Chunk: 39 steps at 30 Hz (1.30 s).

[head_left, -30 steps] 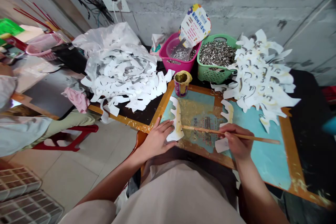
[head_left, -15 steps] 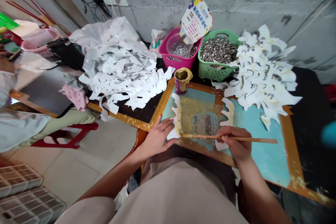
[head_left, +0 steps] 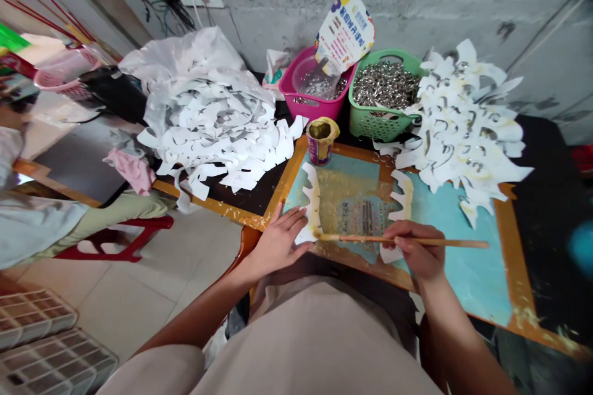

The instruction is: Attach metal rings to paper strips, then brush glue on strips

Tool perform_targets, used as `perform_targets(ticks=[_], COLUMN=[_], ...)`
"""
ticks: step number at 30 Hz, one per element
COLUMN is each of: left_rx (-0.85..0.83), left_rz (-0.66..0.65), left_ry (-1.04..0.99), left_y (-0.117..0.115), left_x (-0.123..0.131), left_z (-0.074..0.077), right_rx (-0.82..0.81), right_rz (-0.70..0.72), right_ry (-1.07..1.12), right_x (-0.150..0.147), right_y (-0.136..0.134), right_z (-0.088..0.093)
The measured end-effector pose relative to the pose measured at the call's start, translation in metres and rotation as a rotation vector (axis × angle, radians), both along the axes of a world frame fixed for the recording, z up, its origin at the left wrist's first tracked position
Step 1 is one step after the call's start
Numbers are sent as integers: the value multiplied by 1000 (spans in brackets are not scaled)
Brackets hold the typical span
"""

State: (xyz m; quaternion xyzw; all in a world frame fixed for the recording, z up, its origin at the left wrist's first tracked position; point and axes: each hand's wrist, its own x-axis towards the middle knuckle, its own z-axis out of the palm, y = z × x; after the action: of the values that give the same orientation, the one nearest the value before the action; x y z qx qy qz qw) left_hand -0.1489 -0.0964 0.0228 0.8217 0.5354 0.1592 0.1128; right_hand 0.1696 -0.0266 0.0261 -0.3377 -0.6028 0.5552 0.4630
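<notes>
My left hand lies flat, fingers stretched, pressing down the near end of a white paper cut-out on a blue board with an orange frame. My right hand is closed on a long wooden stick that lies across the board; its glue-smeared tip touches the cut-out's lower edge. A second white cut-out lies just beyond my right hand. A small pot of yellow glue stands at the board's far corner.
A big heap of white cut-outs lies to the left and another heap to the right. A pink basket and a green basket of metal rings stand by the wall. A seated person's legs are at far left.
The stick's tip has slid toward me along the cut-out, from mid-piece to its lower end. My left hand stays pressed on the paper. The view has shifted slightly.
</notes>
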Motion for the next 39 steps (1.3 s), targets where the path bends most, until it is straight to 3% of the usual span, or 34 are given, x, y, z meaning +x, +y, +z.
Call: perform_targets(ticks=[4,11,16,21,26,33,39], left_rx=[21,137,178,227,206,254,280], left_rz=[4,30,80,185,217,167,165], left_ry=[19,22,-89,-295,-350,-261,-139], left_y=[-2,-9,-14,-16,-17,-20,-23], left_x=[0,1,0,-1,-2,-3,0], left_z=[-3,-7,-16,-20,-23,-28,-29], right_rx=[-15,-52,-34,-127,-199,-98,-174], right_rz=[-18,-321,-529,-445,-401,-578,-474], right_ry=[-16,104,239,230,130,130,198], right_x=[3,12,10,-7,-21,-21,-18], right_y=[-1,-7,-10,-17,-20,-15,-19], right_z=[-3,-3,2,-4,-14,-14,-12])
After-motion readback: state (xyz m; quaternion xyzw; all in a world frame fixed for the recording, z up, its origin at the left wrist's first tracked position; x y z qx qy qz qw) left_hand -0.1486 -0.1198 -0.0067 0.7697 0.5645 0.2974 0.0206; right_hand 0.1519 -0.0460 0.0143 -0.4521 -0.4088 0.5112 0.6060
